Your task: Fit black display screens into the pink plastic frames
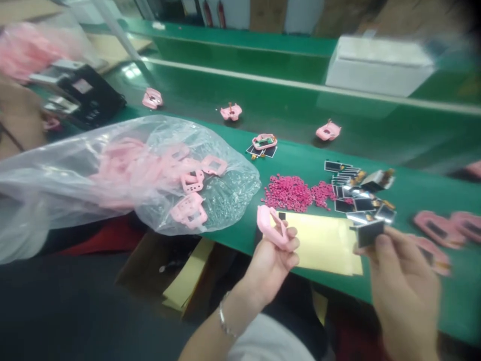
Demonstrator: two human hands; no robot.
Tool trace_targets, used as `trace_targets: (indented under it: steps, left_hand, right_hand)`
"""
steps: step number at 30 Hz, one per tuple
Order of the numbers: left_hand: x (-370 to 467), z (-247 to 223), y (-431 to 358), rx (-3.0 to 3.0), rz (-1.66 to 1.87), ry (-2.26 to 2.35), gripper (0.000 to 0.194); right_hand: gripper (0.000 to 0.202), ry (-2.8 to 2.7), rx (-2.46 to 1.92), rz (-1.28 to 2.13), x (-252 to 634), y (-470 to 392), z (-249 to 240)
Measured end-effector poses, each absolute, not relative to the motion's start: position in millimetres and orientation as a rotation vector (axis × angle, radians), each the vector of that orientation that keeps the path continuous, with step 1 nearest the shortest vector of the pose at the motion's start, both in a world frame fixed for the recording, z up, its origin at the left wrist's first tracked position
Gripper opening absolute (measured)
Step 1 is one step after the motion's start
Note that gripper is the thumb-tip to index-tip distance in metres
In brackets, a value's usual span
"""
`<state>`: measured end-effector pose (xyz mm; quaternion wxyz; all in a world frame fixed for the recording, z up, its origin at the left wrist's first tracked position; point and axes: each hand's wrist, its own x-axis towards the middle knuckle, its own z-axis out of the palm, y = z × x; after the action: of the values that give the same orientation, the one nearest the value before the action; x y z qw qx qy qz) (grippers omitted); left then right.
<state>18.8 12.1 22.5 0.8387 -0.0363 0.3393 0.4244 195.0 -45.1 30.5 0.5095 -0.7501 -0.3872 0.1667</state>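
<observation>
My left hand grips a pink plastic camera-like housing, held up tilted over the bench edge with its opening facing right. Between the thumb and fingers of my right hand is a small dark display screen, apart from the housing. Below and between the hands lies a yellow paper sheet. Just beyond it, many small magenta button pieces form a loose heap. Several more screens are piled behind my right hand.
A clear plastic bag with several pink housings covers the left of the green bench. Pink assemblies sit along the far strip. Pink shells lie at right. A white box and black machine stand behind; another person's arm is at left.
</observation>
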Motion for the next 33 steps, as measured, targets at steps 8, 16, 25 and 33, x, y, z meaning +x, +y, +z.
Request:
trace_targets:
  steps: [8,16,25,33]
  left_hand:
    - [3,0,-8,0.999,0.848,1.133,0.031]
    - [-3,9,-16,1.059,0.798,1.116,0.033]
    - [-2,10,-12,1.148,0.739,1.149,0.033]
    - [2,11,-10,1.097,0.856,1.159,0.015]
  right_hand:
    - [0.024,-1.719,-1.549,0.194,162,-63,44]
    - [0.023,-1.855,-1.461,0.392,157,-61,28]
    - [0.022,-1.898,-1.445,0.466,161,-61,21]
    - [0.03,-1.585,-1.581,0.418,153,-60,10]
